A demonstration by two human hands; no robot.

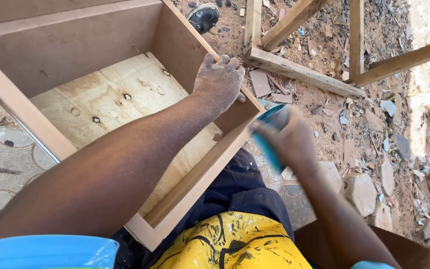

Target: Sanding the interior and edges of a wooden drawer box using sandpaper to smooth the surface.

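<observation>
Box (125, 107) of brown board, open at the top, lies tilted across the left and middle of the view, its pale plywood bottom marked with dark knots. The left hand (220, 79), dusted with sawdust, grips the top edge of the box's right wall, fingers curled over the rim and pressed together. The left forearm runs down from it toward the lower left.

The right hand (287, 137) is blurred. It sits just beside the box's near right corner, closed around a teal pad (269, 142), which touches or nearly touches the outer edge of the box; which one cannot be told.

Below the hands, the person's dark trousers (245, 192) and a yellow, paint-splashed cloth (230, 246) show. A blue rim (46, 251) fills the bottom left corner.

Beyond the box, a rough timber frame (299, 72) lies on reddish dirt (369, 119) strewn with stones, wood scraps and litter. A dark shoe (203, 16) rests at the top, near the box's far wall. Patterned tiles (1, 159) show at the left under the box.
</observation>
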